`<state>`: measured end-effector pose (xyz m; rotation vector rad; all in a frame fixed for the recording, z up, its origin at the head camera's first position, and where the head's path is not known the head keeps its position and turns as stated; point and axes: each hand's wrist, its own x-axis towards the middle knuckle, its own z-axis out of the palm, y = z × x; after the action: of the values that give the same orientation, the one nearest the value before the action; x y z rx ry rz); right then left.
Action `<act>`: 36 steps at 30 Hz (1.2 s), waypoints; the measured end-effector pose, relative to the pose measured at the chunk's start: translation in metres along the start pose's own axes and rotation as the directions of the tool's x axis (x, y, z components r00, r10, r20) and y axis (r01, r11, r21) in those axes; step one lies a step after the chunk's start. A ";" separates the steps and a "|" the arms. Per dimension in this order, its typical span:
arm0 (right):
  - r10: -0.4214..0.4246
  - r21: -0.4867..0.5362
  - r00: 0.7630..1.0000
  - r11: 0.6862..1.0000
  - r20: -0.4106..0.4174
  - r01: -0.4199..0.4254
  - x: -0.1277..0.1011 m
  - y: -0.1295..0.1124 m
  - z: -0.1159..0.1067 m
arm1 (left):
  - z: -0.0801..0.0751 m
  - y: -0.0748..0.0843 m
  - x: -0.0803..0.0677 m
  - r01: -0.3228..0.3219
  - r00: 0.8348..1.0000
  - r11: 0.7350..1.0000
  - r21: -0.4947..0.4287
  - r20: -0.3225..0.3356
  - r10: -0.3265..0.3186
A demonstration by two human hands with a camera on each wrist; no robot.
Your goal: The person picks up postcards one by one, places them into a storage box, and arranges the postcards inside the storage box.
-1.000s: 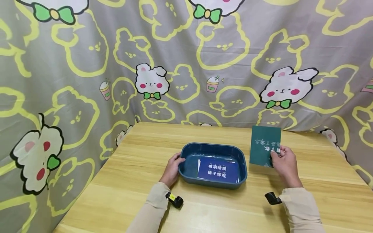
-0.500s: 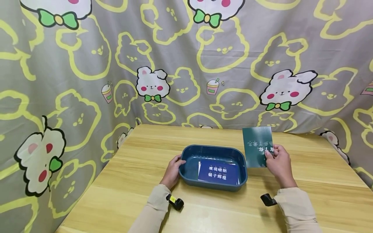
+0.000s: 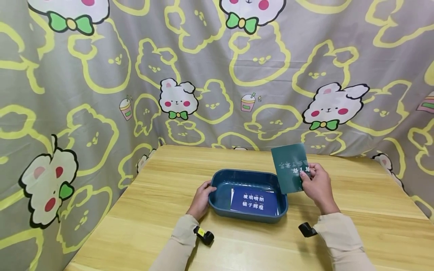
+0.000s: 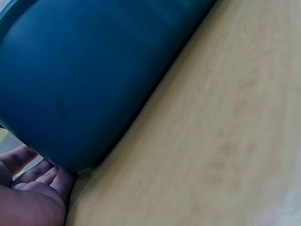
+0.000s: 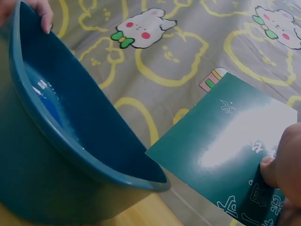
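A dark blue plastic basin point(image 3: 244, 216) stands on the table, and my left hand point(image 3: 201, 199) grips its left end, thumb over the rim. In the left wrist view, the fingers point(image 4: 44, 176) lie against the outside of the basin's wall. Inside it lies a blue card point(image 3: 254, 207) with white characters, with white edges showing beneath. My right hand point(image 3: 318, 187) pinches a dark green card point(image 3: 286, 163) with white lettering by its right edge. The card is held raised and tilted, its lower left overlapping the basin's right rim in the head view.
The wood-grain table point(image 3: 145, 226) extends around the basin on all sides. A grey curtain point(image 3: 210, 45) printed with yellow outlines and white rabbits hangs behind and to the left. Black cameras are strapped at the left wrist point(image 3: 205, 236) and right wrist point(image 3: 307, 229).
My right hand has moved left with the green card, bringing it from beside the basin to its right rim, and the card has tilted. My left hand keeps its grip on the basin.
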<state>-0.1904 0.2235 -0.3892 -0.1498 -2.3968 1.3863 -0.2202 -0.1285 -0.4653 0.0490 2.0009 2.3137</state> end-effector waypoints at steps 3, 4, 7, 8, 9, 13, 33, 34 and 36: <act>-0.046 -0.034 0.999 0.998 0.000 0.046 0.001 -0.002 0.005 | 0.000 0.000 0.001 0.005 1.000 1.000 -0.002 0.000 -0.005; -0.060 -0.045 0.998 0.997 0.000 0.060 0.002 -0.002 0.007 | 0.000 0.000 0.001 0.007 1.000 1.000 -0.002 0.000 -0.007; -0.094 -0.073 0.995 0.993 0.011 0.095 0.002 -0.002 0.012 | -0.001 -0.001 0.001 0.010 1.000 1.000 0.002 -0.004 -0.010; -0.103 -0.077 0.995 0.992 0.019 0.104 0.003 -0.002 0.014 | -0.001 -0.001 0.001 0.012 1.000 1.000 0.002 -0.006 -0.012; -0.109 -0.081 0.994 0.991 0.029 0.111 0.003 -0.002 0.016 | -0.001 -0.002 0.001 0.012 1.000 1.000 0.003 -0.006 -0.012; -0.124 -0.096 0.990 0.987 0.075 0.130 0.003 -0.002 0.022 | -0.001 -0.003 0.002 0.013 1.000 1.000 0.000 0.002 -0.013; -0.249 -0.160 0.933 0.942 0.260 0.296 0.005 -0.014 0.048 | -0.001 -0.001 0.002 0.018 1.000 1.000 0.004 0.004 -0.018; -0.260 -0.165 0.926 0.936 0.273 0.311 0.005 -0.014 0.049 | -0.001 -0.001 0.002 0.018 1.000 1.000 0.002 0.007 -0.018; -0.277 -0.171 0.912 0.926 0.302 0.338 0.005 -0.013 0.052 | -0.002 -0.002 0.002 0.021 1.000 1.000 -0.004 0.012 -0.021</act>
<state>-0.2130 0.1753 -0.4000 0.3777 -2.6493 1.0506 -0.2225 -0.1302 -0.4674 0.0415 1.9808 2.2991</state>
